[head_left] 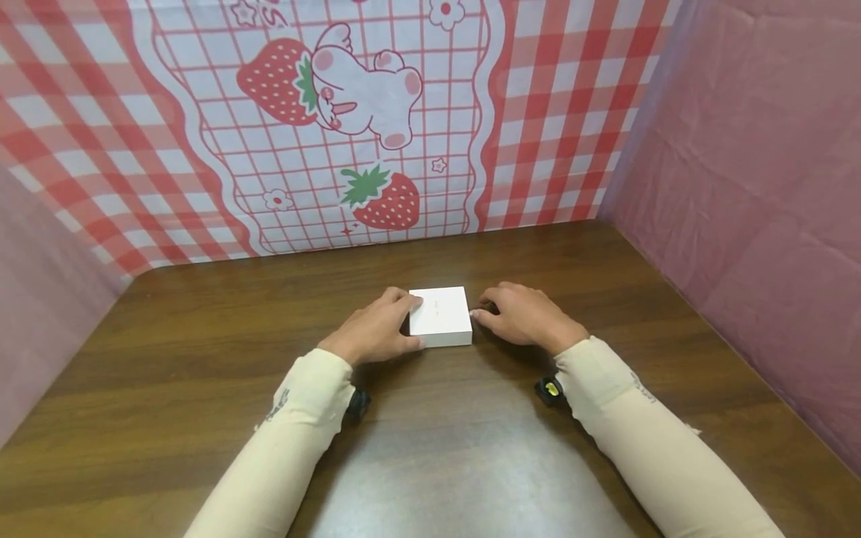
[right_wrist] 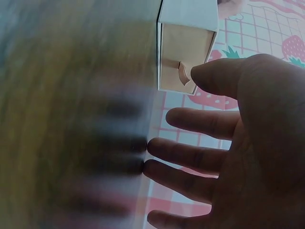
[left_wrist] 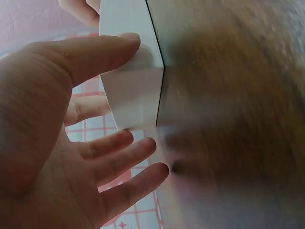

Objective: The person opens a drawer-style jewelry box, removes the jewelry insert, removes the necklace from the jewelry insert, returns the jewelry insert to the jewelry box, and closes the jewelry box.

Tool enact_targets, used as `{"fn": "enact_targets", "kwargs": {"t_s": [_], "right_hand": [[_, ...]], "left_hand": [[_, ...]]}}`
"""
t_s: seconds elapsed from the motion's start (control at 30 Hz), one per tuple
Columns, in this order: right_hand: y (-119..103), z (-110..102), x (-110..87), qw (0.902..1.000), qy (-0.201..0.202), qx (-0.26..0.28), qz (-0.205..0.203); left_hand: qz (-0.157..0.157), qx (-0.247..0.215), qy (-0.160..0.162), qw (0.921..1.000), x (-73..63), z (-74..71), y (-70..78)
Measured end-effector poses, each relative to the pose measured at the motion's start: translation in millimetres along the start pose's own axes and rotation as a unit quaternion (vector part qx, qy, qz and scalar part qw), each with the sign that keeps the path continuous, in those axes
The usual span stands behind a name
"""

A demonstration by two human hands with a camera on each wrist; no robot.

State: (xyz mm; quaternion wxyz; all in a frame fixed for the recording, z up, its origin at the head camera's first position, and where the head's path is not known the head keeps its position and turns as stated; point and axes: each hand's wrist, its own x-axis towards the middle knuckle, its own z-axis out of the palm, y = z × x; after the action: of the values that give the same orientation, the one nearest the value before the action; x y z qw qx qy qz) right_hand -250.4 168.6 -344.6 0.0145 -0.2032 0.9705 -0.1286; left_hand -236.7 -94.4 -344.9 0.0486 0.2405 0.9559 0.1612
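Note:
A small white box [head_left: 440, 315] lies flat on the table between my hands. My left hand [head_left: 374, 329] holds its left end, the thumb pressed on the near side and a fingertip on the top. The other left fingers spread past the box's end in the left wrist view. At the right end, the right wrist view shows a recessed drawer front [right_wrist: 186, 45] with a small pull tab [right_wrist: 184, 74]. My right hand [head_left: 528, 314] is beside that end, its thumb tip right at the tab. Its remaining fingers extend loosely toward the table and hold nothing.
The brown wooden table [head_left: 202, 359] reaches back to a red-and-white checked cloth [head_left: 558, 97] with strawberry prints. A pink cloth [head_left: 760, 149] hangs along the right side. Small dark wrist cameras [head_left: 550, 390] sit under both cream sleeves.

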Motion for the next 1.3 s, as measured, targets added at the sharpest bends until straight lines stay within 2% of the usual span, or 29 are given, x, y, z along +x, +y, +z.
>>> {"fn": "enact_targets", "kwargs": {"t_s": [0.47,0.8,1.1,1.3], "right_hand": [[-7.8,1.0,3.9,1.0000,-0.003,0.003,-0.008],[-8.2,3.7,3.5,0.9999,-0.007,0.006,-0.010],[-7.6,3.5,3.0,0.9998,-0.006,0.010,-0.014],[-6.7,3.6,2.5,0.9997,-0.001,0.002,-0.026]], "left_hand": [[-0.019,0.017,0.009,0.9996,-1.9,-0.7,4.5],[-0.001,0.032,0.014,0.9994,-4.1,0.2,4.4],[-0.005,0.038,0.014,0.9992,-2.8,1.9,4.5],[0.007,0.046,0.020,0.9987,-1.8,2.4,5.2]]}}
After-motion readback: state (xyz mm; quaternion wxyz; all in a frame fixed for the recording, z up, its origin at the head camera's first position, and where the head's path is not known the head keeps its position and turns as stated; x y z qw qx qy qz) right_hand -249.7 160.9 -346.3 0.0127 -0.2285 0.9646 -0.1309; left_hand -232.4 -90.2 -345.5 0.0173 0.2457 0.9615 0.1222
